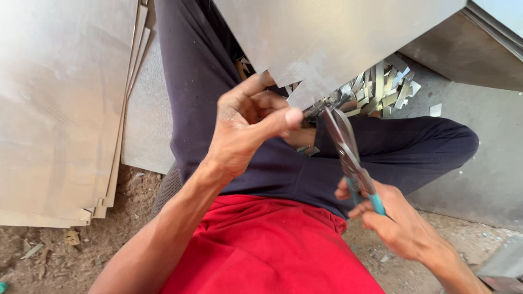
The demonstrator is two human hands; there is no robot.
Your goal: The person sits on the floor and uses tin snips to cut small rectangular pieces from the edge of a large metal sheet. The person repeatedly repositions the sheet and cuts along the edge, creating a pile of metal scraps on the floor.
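Note:
My left hand [248, 122] grips the lower edge of a large grey metal sheet [332, 38] that slopes up and away over my lap. My right hand [395, 218] is closed around the teal handles of metal snips [348, 155]. The snips' blades point up and meet the sheet's corner just right of my left thumb. I sit with dark trousers and a red shirt below the hands.
A stack of flat metal sheets [60, 109] lies at the left on dirt ground. A heap of cut metal strips [378, 90] lies behind the snips under the sheet. Another metal panel [474, 60] stands at the upper right, and one more sheet edge [504, 264] at the lower right.

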